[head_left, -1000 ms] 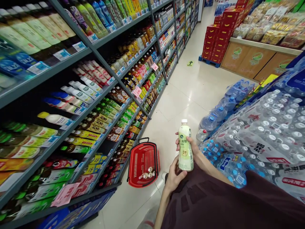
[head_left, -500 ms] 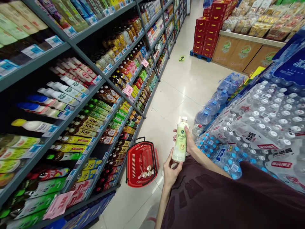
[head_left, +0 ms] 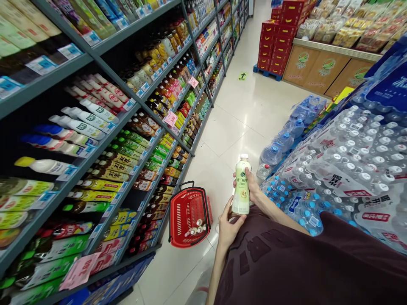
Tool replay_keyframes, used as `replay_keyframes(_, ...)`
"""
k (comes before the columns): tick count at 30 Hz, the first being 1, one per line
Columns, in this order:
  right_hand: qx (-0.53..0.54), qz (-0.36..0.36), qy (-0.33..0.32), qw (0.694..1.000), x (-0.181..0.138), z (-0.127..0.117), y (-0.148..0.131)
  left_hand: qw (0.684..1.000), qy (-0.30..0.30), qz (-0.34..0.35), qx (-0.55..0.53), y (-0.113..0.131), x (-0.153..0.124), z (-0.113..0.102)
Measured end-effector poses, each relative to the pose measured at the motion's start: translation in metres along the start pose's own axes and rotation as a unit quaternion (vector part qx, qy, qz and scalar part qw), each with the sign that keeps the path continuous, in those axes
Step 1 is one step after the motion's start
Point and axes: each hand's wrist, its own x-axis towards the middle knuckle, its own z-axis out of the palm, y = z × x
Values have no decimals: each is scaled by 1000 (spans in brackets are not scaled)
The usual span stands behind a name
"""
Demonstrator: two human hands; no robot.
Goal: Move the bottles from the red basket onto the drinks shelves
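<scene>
Both hands hold one drink bottle in front of my body. It has a white cap and a pale green and cream label that faces me, and it stands close to upright. My left hand is closed around its base, thumb along the bottom edge. Higher up, my right hand wraps its side near the shoulder, with fingertips showing on the far side. On the floor to the left of my hands sits a red shopping basket with a black handle. Several small white-capped bottles lie inside it.
Shelves packed with drinks run along the left. On the right are shrink-wrapped water packs and large water jugs. Red cartons stand on a blue pallet farther on, beside a counter of bagged food. Tiled floor lies between.
The bottle has shifted slightly left and up in view, with a small turn of its label. Both hands keep their hold, and the basket stays where it was.
</scene>
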Motion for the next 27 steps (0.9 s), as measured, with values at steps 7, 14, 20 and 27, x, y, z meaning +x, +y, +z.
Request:
replay_keyframes(7, 28, -2, -41, 999, 4, -1, 5, 1000, 1, -1, -8, 0, -1, -4)
replay_keyframes(14, 12, 6, -64, 998, 2, 5, 6, 997, 5, -16, -76, -3, -2, -5)
replay_keyframes(20, -21, -41, -37, 998, 4, 15, 7, 994, 85, -22, -66, -6, -6, -5)
replay_keyframes(27, -27, -88, 41, 995, 9, 18, 11, 966, 227, 59, 107, -18, -14, -11)
